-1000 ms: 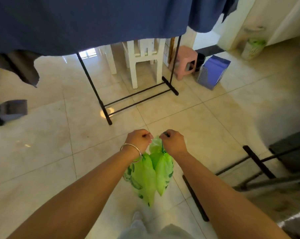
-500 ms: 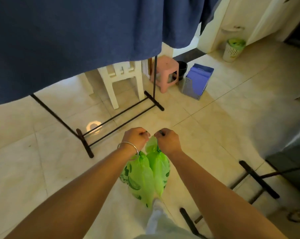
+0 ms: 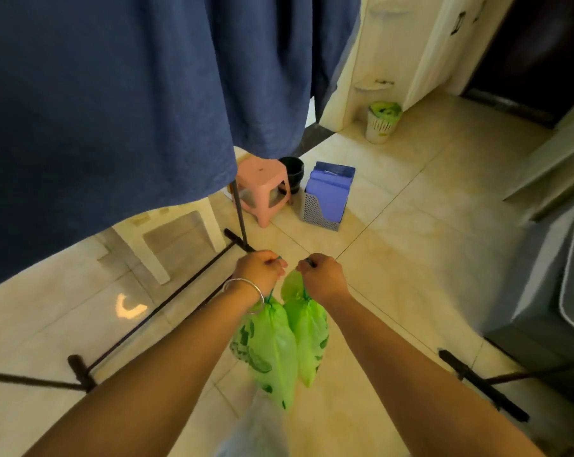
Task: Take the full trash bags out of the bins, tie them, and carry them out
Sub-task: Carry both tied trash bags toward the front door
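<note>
Two green trash bags hang in front of me above the tiled floor. My left hand (image 3: 259, 269), with a silver bangle on the wrist, is shut on the drawstring of the left green bag (image 3: 272, 351). My right hand (image 3: 323, 278) is shut on the drawstring of the right green bag (image 3: 307, 328). Both bags are gathered at the neck and touch each other. A white bin (image 3: 382, 122) lined with a green bag stands by the far wall.
A dark blue cloth (image 3: 114, 110) hangs from a black drying rack (image 3: 167, 301) on my left. Ahead stand a pink stool (image 3: 262, 186), a black pot (image 3: 292, 173), a blue perforated holder (image 3: 326, 196) and a white stool (image 3: 167, 239). Another rack foot (image 3: 480, 384) lies right. A grey appliance (image 3: 549, 291) stands right.
I have moved forward and turned right: the rack, stools and blue holder slid left and nearer, and the far bin came closer. My hands keep their grip and have drawn slightly apart.
</note>
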